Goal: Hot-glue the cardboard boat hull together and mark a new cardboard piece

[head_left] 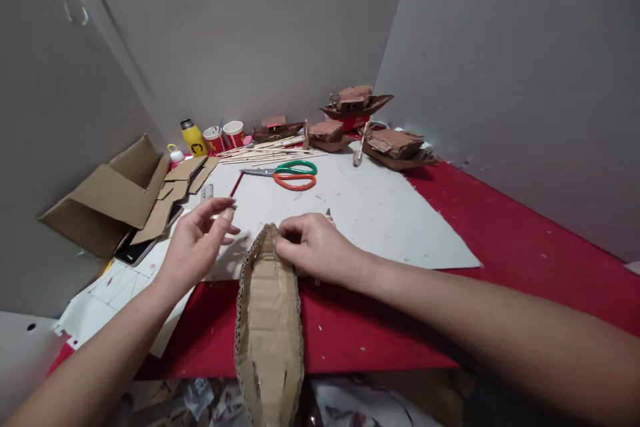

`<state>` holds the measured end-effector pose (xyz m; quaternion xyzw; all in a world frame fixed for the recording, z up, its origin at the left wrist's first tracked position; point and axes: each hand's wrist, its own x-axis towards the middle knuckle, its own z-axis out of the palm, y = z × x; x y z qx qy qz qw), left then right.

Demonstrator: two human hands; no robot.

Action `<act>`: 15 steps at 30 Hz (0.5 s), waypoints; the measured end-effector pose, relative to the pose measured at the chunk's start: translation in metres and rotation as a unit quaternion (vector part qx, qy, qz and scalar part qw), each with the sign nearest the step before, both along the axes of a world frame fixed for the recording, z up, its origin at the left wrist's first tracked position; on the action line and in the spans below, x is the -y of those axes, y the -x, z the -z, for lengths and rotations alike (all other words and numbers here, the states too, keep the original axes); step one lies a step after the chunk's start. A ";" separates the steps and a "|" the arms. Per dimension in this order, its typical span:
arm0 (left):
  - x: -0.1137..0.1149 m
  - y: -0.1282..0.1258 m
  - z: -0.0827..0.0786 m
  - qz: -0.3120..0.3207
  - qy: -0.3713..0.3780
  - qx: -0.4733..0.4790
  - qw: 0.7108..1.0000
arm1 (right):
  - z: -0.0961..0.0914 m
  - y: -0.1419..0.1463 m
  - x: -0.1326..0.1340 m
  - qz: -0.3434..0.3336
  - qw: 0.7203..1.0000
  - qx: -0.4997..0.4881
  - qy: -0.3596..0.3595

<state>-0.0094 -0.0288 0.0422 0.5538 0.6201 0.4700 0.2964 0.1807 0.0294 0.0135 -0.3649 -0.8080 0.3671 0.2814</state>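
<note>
A boat-shaped cardboard hull (270, 320) stretches from the table's near edge toward me, its pointed bow aimed away. My right hand (313, 247) is closed, its fingers pinching the right side of the bow. My left hand (197, 243) hovers just left of the bow with its fingers spread apart and holds nothing. Both hands are over a white sheet (370, 213) that lies on the red table cover (500, 240).
Green and orange scissors (290, 175) lie beyond the hands. Wooden sticks (265, 153), several finished cardboard boats (395, 147), two red cups (225, 135) and a yellow bottle (193, 137) stand at the back. An open cardboard box (110, 197) and a phone (135, 250) sit at the left.
</note>
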 end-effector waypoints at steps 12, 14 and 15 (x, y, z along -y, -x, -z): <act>0.013 -0.025 0.026 -0.005 -0.093 -0.187 0.978 | 0.003 -0.004 0.002 -0.013 0.996 -0.029 -0.078; 0.013 -0.025 0.029 -0.016 -0.114 -0.204 0.972 | 0.001 -0.005 0.003 -0.014 0.996 -0.026 -0.081; 0.013 -0.025 0.031 -0.020 -0.119 -0.204 0.971 | 0.000 -0.005 0.003 -0.015 0.996 -0.023 -0.080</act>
